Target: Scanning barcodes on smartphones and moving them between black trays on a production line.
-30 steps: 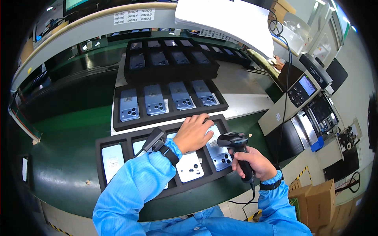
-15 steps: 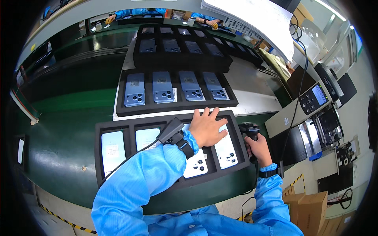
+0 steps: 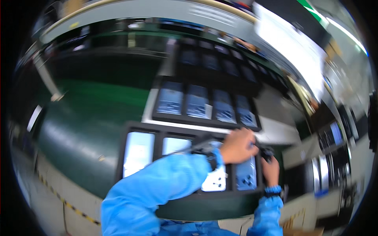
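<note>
A black foam tray (image 3: 158,144) lies in front of me with several smartphones face down in its slots. My left hand (image 3: 238,145) is closed over the upper end of the rightmost blue phone (image 3: 246,177); motion blur hides what its fingers hold, if anything. Left of that phone, my sleeve partly covers a pale, shiny phone (image 3: 214,181). Just beyond the tray's right side, my right hand (image 3: 271,171) grips a black handheld barcode scanner (image 3: 267,153). A black strap with a cabled device sits on my left wrist.
Farther back, another black foam tray (image 3: 184,98) holds blue phones, with more trays behind it. A grey machine with a small screen (image 3: 336,133) stands at the right. White papers (image 3: 291,43) hang at upper right. Another person's arm (image 3: 245,44) shows at the back.
The view has swung, so the scene sits farther right and is blurred. My left hand's spread fingers have curled in near the rightmost phone, which now looks blue instead of pale.
</note>
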The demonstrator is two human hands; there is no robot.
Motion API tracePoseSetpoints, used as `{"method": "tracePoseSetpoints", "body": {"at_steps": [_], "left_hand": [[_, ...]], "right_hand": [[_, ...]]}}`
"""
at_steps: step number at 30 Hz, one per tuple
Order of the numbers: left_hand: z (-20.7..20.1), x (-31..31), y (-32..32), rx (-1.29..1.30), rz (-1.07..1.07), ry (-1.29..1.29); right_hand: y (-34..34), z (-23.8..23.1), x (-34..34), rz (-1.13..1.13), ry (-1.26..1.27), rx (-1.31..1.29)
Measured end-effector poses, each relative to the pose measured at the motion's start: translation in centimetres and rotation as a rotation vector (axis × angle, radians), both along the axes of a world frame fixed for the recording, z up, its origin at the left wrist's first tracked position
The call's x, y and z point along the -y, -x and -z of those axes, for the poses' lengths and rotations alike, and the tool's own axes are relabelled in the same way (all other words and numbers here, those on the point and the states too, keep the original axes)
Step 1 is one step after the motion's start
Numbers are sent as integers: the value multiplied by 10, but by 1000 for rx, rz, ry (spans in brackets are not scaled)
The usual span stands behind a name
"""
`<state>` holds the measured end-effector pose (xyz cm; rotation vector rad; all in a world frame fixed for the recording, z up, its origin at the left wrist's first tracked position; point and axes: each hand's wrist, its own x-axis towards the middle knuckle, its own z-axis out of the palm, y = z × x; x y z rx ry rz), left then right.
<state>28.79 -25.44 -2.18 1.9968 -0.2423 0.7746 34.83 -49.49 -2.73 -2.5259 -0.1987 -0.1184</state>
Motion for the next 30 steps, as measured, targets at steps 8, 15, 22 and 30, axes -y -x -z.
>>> {"method": "tracePoseSetpoints", "body": {"at_steps": [8,15,22,30], "left_hand": [[-2,16,0,-135,26,-48],[1,18,-5,-125,16,-74],[4,17,-4,-122,17,-94],[1,15,-4,-152,52,-86]], "right_hand": [[-22,23,31,-110,-180,4],[-27,25,33,-112,-149,41],[-16,19,26,-101,-144,39],[-21,28,29,-38,-132,108]]}}
